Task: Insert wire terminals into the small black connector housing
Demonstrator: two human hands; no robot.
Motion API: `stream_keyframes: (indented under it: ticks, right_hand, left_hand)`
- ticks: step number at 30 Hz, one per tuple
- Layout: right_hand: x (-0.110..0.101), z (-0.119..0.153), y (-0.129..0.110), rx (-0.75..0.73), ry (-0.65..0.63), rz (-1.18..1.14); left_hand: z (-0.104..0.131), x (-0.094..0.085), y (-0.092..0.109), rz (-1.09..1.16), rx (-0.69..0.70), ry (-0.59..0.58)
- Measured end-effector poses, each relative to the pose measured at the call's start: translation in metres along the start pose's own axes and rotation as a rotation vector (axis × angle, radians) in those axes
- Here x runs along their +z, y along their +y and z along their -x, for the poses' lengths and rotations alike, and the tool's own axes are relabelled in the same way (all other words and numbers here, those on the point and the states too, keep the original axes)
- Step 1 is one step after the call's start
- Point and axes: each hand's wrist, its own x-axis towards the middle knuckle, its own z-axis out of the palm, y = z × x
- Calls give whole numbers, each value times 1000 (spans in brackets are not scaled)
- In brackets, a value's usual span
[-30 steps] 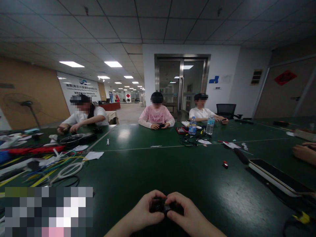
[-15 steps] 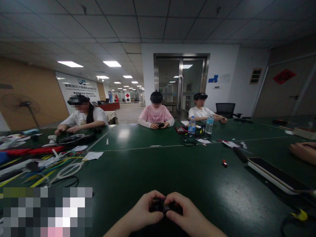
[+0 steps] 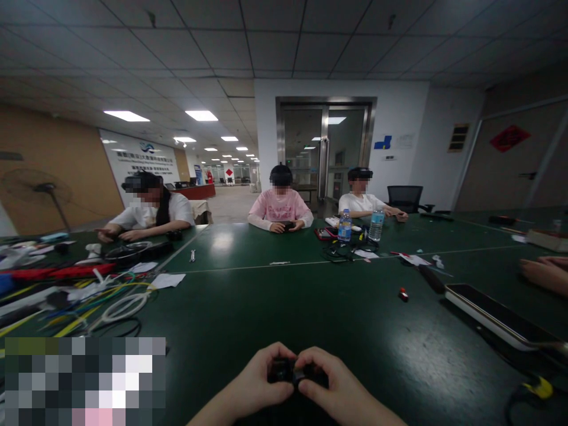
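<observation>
At the bottom centre, close to me, both hands grip a small black object (image 3: 282, 371) whose kind I cannot make out. My left hand (image 3: 261, 378) is closed around its left side, thumb below and fingers curled over the top. My right hand (image 3: 331, 378) pinches the right side, its thumb and forefinger almost meeting those of the left. Much of the object is hidden by the fingers and by shadow. Beneath the hands lies the dark green tabletop (image 3: 231, 313).
Cables (image 3: 122, 307) and papers (image 3: 167, 280) clutter the left. To the right lie a phone-like slab (image 3: 492, 313), a small red item (image 3: 403, 294) and a yellow-banded cable (image 3: 539, 389). Bottles (image 3: 376, 225) stand farther back. Several people sit around; another person's hands (image 3: 545, 273) rest at the right edge.
My hands and the black object stay almost in place, with only a slight shift of the fingers. The person on the left has moved their hands a little.
</observation>
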Motion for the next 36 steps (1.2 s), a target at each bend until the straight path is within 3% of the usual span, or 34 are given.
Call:
stream_keyframes:
  ticks: [29,36]
  right_hand:
    - [1,-1,4,12,-6,-15]
    - [-6,-9,19,-5,154,-244]
  left_hand:
    - [1,1,4,3,-18,12]
    - [-4,-1,-9,87,7,9]
